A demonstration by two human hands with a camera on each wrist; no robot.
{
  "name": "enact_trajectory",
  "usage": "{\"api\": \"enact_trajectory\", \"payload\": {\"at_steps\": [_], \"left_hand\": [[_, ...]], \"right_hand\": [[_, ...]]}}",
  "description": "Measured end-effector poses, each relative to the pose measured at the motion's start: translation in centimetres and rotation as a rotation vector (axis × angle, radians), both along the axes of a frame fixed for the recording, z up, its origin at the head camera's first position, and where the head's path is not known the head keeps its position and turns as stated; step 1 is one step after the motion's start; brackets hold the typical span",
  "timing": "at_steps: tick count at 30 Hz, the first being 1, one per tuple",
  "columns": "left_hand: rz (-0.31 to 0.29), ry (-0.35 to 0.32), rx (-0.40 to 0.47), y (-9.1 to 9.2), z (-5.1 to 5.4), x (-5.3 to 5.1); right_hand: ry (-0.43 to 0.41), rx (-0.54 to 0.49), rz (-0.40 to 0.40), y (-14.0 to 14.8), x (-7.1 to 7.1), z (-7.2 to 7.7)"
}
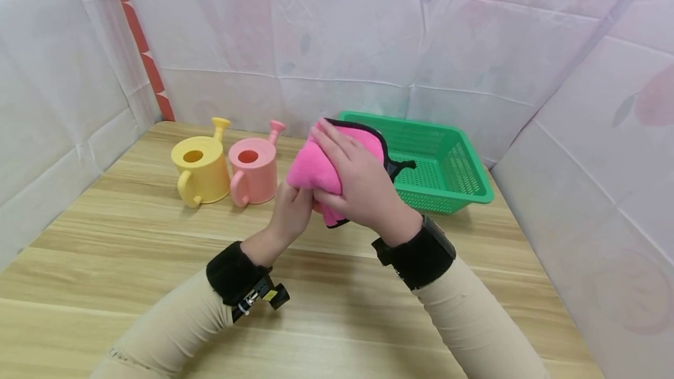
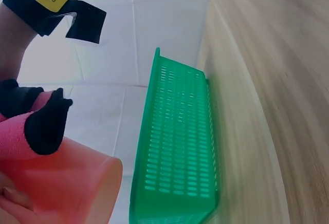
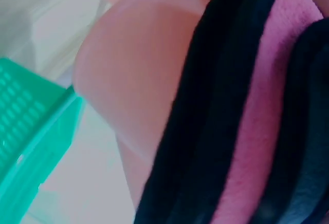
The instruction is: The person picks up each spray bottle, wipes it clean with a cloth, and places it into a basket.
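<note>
In the head view my right hand [image 1: 363, 189] lies over a bright pink cloth [image 1: 310, 165] with black edging and holds it against a smooth pink cup-shaped vessel [image 2: 72, 183]. My left hand [image 1: 292, 212] grips that vessel from below, its fingers [image 2: 18, 206] showing at its side in the left wrist view. From the head the vessel is largely hidden behind cloth and hands, so its exact kind cannot be told. The right wrist view shows the vessel's rounded end [image 3: 133, 59] beside the cloth's black-trimmed folds [image 3: 252, 147].
A yellow watering can [image 1: 207, 177] and a pink watering can [image 1: 260, 177] stand at the back left of the wooden table [image 1: 326, 320]. Behind the hands, at the back right, is a green perforated basket [image 1: 463, 162]. White sheeting [image 1: 342, 28] encloses the back and sides.
</note>
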State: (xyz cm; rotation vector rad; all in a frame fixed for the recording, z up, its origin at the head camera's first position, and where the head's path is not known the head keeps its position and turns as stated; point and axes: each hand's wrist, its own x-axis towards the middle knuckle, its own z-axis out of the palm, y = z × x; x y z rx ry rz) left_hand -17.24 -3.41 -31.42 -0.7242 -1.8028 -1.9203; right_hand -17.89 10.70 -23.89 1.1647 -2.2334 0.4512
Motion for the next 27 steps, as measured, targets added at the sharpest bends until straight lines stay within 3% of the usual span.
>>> {"api": "enact_trajectory", "payload": {"at_steps": [2, 5, 8, 10, 18, 23, 27], "left_hand": [[-0.010, 0.004, 0.014, 0.0, 0.0, -0.1], [-0.031, -0.033, 0.052, 0.0, 0.1, 0.0], [-0.025, -0.057, 0.066, 0.1, 0.1, 0.0], [-0.014, -0.055, 0.066, 0.1, -0.1, 0.0], [0.042, -0.004, 0.000, -0.1, -0.4, 0.1], [0.136, 0.071, -0.058, -0.2, -0.3, 0.0], [0.212, 0.110, -0.086, -0.4, -0.4, -0.2]], "right_hand": [[0.040, -0.017, 0.006, 0.0, 0.0, 0.0], [0.088, -0.021, -0.124, 0.0, 0.1, 0.1], [0.052, 0.022, -0.274, 0.1, 0.3, 0.2], [-0.005, 0.068, -0.330, 0.0, 0.5, 0.3], [-0.256, 0.130, -0.385, -0.1, 0.3, 1.1], [-0.357, 0.098, -0.370, 0.2, -0.4, 1.9], [-0.380, 0.096, -0.375, 0.3, -0.8, 1.8]]}}
